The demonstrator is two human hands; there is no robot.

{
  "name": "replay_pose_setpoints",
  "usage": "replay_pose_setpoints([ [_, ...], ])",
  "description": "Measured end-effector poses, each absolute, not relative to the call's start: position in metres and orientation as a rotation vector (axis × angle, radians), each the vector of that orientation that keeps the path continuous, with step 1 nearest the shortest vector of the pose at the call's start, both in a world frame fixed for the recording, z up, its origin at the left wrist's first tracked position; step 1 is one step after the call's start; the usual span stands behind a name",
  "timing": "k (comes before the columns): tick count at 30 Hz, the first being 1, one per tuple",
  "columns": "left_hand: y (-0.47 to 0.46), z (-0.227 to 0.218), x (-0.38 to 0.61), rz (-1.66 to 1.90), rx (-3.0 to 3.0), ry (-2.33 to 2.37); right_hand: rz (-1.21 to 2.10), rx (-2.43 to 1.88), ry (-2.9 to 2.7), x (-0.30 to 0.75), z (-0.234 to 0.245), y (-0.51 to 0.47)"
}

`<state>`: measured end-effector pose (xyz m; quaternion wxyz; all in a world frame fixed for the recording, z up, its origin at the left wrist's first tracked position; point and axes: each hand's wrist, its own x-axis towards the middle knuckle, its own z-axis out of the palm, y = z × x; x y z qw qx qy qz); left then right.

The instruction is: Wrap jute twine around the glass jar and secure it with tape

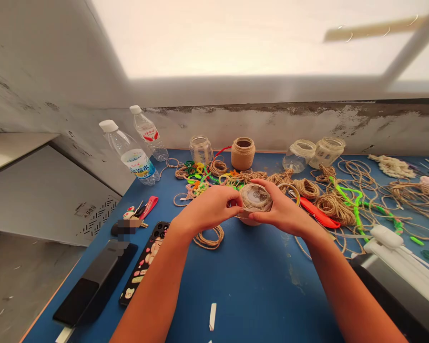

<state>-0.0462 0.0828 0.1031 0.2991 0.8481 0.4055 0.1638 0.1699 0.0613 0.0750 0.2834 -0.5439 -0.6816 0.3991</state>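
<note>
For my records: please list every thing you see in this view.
table: one, blue, under everything
water bottles: two, clear, back left
clear glass jars: three, clear, back edge
wrapped jar: one, tan twine, back centre
twine coils: many, tan, across the table
pipe cleaners: some, bright green, right side
plastic links: many, mixed colours, behind the hands
keys with strap: one bunch, red strap, left edge
phone in case: one, black with cartoons, left edge
black phone: one, black, left edge
held jar: one, tan twine, between the hands
left hand: one, on the held jar
right hand: one, on the held jar
</note>
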Motion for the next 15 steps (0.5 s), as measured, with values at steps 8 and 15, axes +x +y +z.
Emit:
replay_pose_setpoints([
  [8,0.0833,0.0966,-0.0393,0.554,2.323,1.105,1.057,-1.446,-1.854,0.1705,0.076,0.0617],
  [15,0.0812,0.0996,-0.0392,0.49,2.298,1.029,0.993,-1.396,-1.964,0.1724,0.0775,0.0611],
])
